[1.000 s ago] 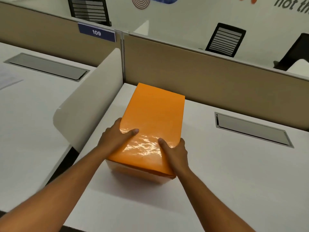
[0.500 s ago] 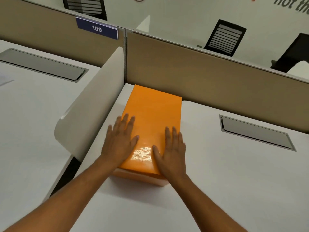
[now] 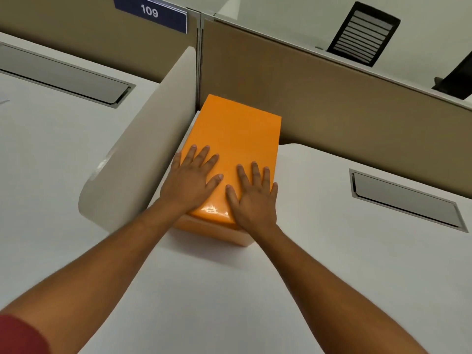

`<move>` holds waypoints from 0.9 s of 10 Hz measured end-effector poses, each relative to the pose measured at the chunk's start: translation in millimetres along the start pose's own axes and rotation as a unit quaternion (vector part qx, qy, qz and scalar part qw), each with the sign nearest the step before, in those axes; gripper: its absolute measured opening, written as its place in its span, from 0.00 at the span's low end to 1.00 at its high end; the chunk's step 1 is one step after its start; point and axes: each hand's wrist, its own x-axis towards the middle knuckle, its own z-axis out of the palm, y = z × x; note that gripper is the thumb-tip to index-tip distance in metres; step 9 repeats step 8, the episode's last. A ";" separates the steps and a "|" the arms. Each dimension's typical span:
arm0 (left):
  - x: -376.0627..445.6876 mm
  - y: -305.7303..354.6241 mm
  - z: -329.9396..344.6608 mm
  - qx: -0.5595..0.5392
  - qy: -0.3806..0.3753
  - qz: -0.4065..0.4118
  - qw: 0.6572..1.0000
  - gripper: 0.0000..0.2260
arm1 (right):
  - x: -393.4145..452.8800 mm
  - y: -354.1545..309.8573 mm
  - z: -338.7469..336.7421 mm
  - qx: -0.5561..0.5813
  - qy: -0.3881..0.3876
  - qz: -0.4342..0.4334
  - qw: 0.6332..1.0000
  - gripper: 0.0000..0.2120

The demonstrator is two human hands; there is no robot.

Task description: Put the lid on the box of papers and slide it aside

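A glossy orange lid [image 3: 237,139] covers the box of papers, whose paler lower wall [image 3: 217,229] shows under the lid's near edge. The box sits on the white desk in the back left corner, close to the curved side divider and the tan back partition. My left hand [image 3: 190,181] lies flat on the lid's near left part, fingers spread. On the near right part of the lid my right hand [image 3: 254,200] rests flat too, its little finger at the lid's right edge. The papers inside are hidden.
A curved white divider [image 3: 143,149] stands left of the box. Behind it runs a tan partition [image 3: 332,106] with a "109" sign [image 3: 150,12]. A grey cable hatch [image 3: 406,200] is set in the white desk [image 3: 332,264] at right; another hatch [image 3: 63,77] lies in the neighbouring desk.
My hands went from gripping the lid's near edge to lying flat on top. The box has slid away from me into the back left corner.
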 end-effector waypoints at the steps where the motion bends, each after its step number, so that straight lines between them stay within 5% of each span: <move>1: 23.5 -11.9 -2.8 0.001 -0.004 -0.004 1.000 0.35 | 25.3 -6.3 1.4 0.001 0.003 -0.001 1.000 0.34; 6: 74.9 -29.7 -13.5 0.009 -0.025 -0.002 1.000 0.32 | 85.0 -11.4 -0.1 0.005 -0.013 -0.005 1.000 0.35; 9: 62.2 -8.1 -30.6 0.046 0.046 -0.009 0.998 0.31 | 70.8 -5.8 -16.7 0.086 0.065 -0.026 0.994 0.35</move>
